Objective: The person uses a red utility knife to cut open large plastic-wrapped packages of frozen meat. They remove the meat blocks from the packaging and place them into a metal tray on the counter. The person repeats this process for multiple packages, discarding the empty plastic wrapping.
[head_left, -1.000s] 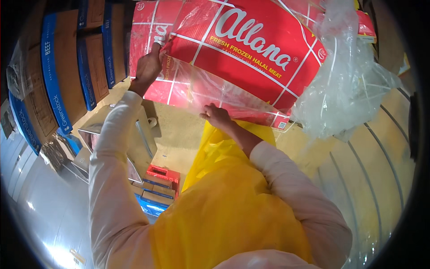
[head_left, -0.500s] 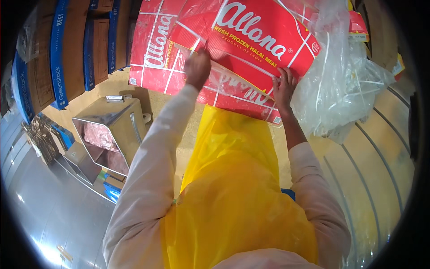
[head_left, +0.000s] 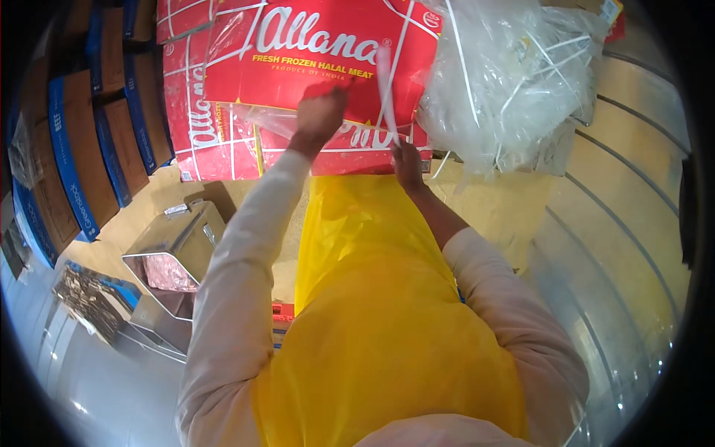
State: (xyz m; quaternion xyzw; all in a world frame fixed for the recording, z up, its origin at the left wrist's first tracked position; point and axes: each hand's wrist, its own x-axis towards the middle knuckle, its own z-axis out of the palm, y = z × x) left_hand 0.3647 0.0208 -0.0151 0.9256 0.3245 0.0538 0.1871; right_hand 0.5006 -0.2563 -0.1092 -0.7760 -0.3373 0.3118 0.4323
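Note:
A red printed meat carton (head_left: 231,83) with white straps lies at the top, tilted over other red cartons (head_left: 223,149) wrapped in clear film. My left hand (head_left: 320,118) is closed in a fist over the carton's near edge; what it grips, if anything, is hidden. My right hand (head_left: 407,165) is closed round the lower end of a white plastic strap (head_left: 385,89), which stands up in front of the carton's right part. A yellow apron (head_left: 380,298) covers my front, below the cartons.
A heap of clear plastic film and loose white straps (head_left: 506,82) lies right of the cartons. Brown-and-blue cartons (head_left: 67,149) are stacked at the left. Below them stands a metal machine (head_left: 179,238) with pink meat in its opening, beside flattened cardboard (head_left: 86,298). Ridged flooring (head_left: 618,216) runs along the right.
My right hand has left the carton's near right corner and now holds a loose strap. The upper carton sits further left in view and more level. My left hand stays near the carton edge.

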